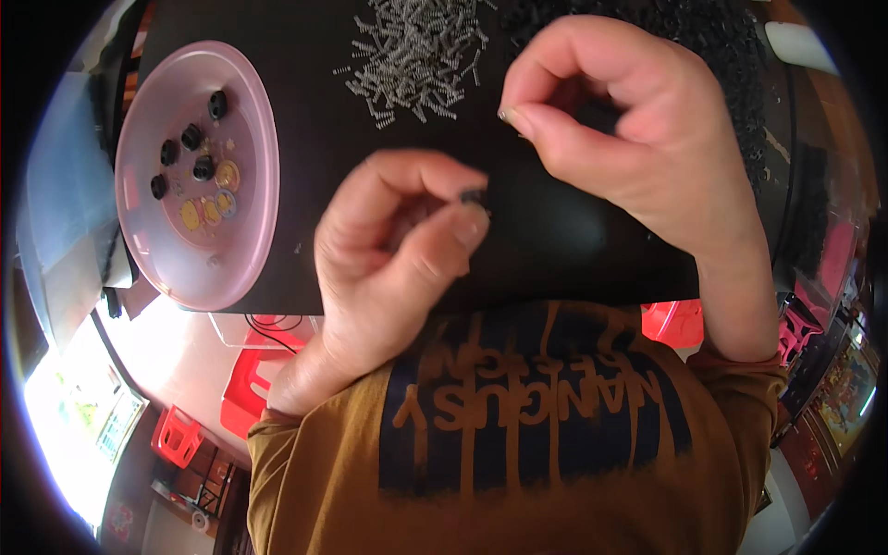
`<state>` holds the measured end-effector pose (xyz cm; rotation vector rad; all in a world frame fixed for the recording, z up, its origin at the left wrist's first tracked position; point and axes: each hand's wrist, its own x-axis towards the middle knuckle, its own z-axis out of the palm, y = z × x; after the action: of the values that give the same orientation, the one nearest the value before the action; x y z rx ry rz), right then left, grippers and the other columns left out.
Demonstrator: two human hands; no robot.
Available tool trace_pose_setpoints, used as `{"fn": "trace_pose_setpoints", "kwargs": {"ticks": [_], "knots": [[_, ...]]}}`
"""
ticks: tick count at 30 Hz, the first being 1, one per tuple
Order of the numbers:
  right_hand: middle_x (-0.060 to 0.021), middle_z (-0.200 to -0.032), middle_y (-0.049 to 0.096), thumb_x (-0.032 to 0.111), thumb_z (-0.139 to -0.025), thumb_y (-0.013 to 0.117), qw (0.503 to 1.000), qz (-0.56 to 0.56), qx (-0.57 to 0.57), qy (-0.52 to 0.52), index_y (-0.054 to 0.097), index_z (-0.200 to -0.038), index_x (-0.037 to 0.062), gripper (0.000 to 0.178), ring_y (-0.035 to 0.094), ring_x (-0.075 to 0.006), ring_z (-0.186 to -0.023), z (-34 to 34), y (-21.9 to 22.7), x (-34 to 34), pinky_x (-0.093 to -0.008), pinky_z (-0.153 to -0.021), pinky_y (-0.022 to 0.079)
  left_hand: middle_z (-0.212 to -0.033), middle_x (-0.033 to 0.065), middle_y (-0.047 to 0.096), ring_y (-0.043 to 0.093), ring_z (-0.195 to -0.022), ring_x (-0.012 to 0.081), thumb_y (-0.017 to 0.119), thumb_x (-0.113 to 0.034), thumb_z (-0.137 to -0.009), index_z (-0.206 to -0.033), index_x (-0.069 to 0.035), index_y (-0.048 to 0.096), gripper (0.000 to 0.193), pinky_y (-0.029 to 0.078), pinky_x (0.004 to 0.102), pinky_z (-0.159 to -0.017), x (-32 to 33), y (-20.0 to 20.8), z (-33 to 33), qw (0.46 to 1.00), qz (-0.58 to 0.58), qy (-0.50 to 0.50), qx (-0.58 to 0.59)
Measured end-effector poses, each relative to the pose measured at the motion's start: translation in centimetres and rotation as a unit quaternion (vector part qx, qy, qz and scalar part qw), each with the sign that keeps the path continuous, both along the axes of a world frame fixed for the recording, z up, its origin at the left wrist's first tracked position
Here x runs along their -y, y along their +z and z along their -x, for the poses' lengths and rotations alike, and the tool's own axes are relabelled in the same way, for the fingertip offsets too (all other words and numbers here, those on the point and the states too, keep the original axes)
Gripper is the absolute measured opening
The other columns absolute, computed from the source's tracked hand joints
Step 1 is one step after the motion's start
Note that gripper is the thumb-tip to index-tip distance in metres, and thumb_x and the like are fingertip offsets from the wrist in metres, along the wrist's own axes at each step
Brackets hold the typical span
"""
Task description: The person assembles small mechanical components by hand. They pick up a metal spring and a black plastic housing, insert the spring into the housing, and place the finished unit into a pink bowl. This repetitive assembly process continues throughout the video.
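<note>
My left hand [398,250] pinches a small black plastic part [474,198] between thumb and forefinger, above the dark table. Farther right and higher, my right hand [620,120] is closed in a pinch. A tiny metallic-looking bit shows at its fingertips, too small to name. Close to the right hand's fingers lies a loose pile of small metal springs [416,55] at the far middle of the table. Behind and beyond the right hand spreads a heap of small black parts [740,83], partly hidden by it.
At the left, a pink plastic tray [264,166] holds several black round pieces [204,167]. The dark table [314,92] ends just in front of my body. Red plastic stools [239,393] stand below on the floor. A white rounded object [801,46] sits at the far right.
</note>
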<state>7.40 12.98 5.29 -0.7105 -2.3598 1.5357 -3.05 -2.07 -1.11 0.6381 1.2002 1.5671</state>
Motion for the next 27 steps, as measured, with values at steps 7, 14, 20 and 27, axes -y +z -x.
{"fn": "trace_pose_setpoints", "kwargs": {"ticks": [7, 14, 20, 27], "knots": [[-0.0067, -0.083, 0.059, -0.006, -0.076, 0.059, 0.983, 0.155, -0.088, -0.048, 0.051, -0.088, -0.0002, 0.015, 0.056, -0.0075, -0.076, -3.2, -2.4, 2.3, -0.0181, -0.069, 0.045, -0.074, 0.0039, 0.054, 0.038, -0.050, 0.0067, 0.056, -0.010, -0.084, -0.100, 0.002, 0.054, 0.020, 0.031, 0.0202, -0.048, -1.3, 0.0, -0.5, 0.997, -0.021, -0.004, 0.077], [-0.0086, -0.085, 0.059, -0.008, -0.076, 0.059, 0.981, 0.162, -0.098, -0.050, 0.051, -0.089, -0.0013, 0.017, 0.057, -0.0095, -0.078, -3.4, -2.5, 2.7, -0.0192, -0.072, 0.046, -0.074, 0.0019, 0.054, 0.039, -0.051, 0.0064, 0.058, -0.010, -0.083, -0.099, 0.001, 0.055, 0.020, 0.032, 0.0193, -0.048, -1.2, 0.0, -0.7, 0.997, -0.019, 0.000, 0.078], [-0.0085, -0.085, 0.059, -0.009, -0.075, 0.059, 0.982, 0.153, -0.103, -0.039, 0.051, -0.089, -0.0014, 0.018, 0.057, -0.0094, -0.078, -3.5, -2.7, 2.7, -0.0194, -0.071, 0.046, -0.074, 0.0019, 0.054, 0.040, -0.052, 0.0067, 0.058, -0.009, -0.082, -0.096, 0.001, 0.055, 0.018, 0.033, 0.0195, -0.049, -1.1, -0.3, -0.6, 0.998, -0.022, 0.004, 0.067], [-0.0083, -0.085, 0.058, -0.009, -0.074, 0.060, 0.968, 0.141, -0.185, -0.097, 0.053, -0.088, -0.0017, 0.018, 0.057, -0.0109, -0.079, -3.7, -4.8, 4.1, -0.0209, -0.071, 0.046, -0.074, 0.0034, 0.053, 0.042, -0.054, 0.0066, 0.056, -0.004, -0.082, -0.094, 0.001, 0.054, 0.013, 0.034, 0.0193, -0.050, -1.1, -0.5, -0.8, 0.999, -0.043, 0.011, 0.020]]}}
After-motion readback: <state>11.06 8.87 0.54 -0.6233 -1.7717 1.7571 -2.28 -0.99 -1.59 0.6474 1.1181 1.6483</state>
